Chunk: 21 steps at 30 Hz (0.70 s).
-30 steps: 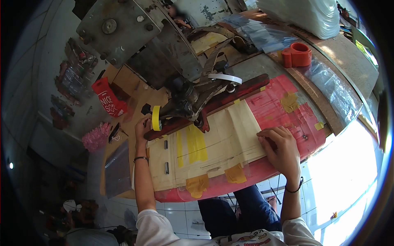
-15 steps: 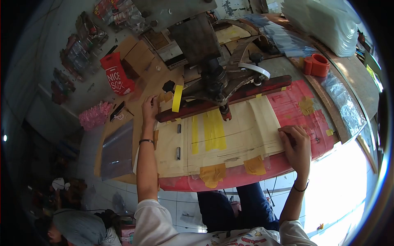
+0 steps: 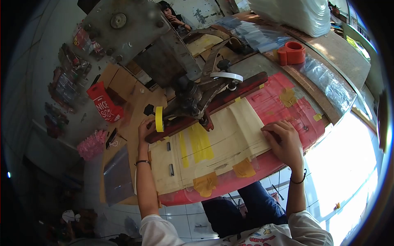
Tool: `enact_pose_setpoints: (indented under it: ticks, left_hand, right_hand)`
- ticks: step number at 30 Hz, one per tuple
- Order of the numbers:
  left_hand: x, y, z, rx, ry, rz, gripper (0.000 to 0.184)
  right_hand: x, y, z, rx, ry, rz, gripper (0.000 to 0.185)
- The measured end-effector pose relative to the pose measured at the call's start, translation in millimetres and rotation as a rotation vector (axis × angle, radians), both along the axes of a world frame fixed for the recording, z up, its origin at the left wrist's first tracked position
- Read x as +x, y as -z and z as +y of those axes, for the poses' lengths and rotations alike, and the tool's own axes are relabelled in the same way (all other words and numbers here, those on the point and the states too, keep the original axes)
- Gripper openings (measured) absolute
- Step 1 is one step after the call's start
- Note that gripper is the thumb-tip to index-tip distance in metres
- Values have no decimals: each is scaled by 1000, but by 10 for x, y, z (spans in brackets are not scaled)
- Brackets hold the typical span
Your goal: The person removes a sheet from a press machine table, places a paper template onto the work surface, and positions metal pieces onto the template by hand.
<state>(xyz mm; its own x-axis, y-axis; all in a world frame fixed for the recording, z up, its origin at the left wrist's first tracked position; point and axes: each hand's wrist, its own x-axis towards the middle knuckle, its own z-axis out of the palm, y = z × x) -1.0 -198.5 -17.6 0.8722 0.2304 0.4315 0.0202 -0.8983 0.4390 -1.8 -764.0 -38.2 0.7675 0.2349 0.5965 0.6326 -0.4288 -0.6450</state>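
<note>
A beige sheet with yellow tape strips and two small metal pieces lies over a red padded board. My right hand has its fingers curled together at the sheet's right edge. My left hand is at the far left corner, beside the end of a dark red bar and a yellow tape roll; its fingertips are partly hidden. The bar hangs under a metal press head, just over the sheet's far side.
A white tape roll sits on the press arm. An orange tape dispenser and stacked clear plastic stand at the back right. At left are a red bag, pink material and a clear sheet. Another person is behind the press.
My view has shifted and tilted, so the board appears lower and farther left. A person behind the press has come into view. Both hands keep about the same places on the board.
</note>
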Motion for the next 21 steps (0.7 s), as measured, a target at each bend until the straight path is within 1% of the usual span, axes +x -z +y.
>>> enact_pose_setpoints:
  ticks: [3, 6, 9, 12, 15, 18, 21]
  left_hand:
    - [62, 132, 167, -2, 76, -73, 23]
    - [7, -10, -67, 64, 37, -73, 24]
    - [22, -24, -41, 100, 70, -151, 26]
    - [133, 293, 489, -148, 78, -278, 31]
    - [13, 135, 287, -269, -19, -167, 39]
    - [40, 215, 452, -145, 20, -71, 48]
    - [60, 236, 564, -48, 26, 40, 52]
  right_hand:
    - [-3, -6, 2, 17, -4, 27, 11]
    - [-30, -41, 17, 27, 12, 89, 11]
    - [-15, -18, 33, 37, 20, 63, 11]
    - [-23, -21, 37, 41, 27, 104, 12]
    - [-28, -25, 17, 38, 26, 94, 12]
    - [3, 29, -3, 44, 18, 38, 12]
    - [3, 16, -35, 19, 2, 18, 11]
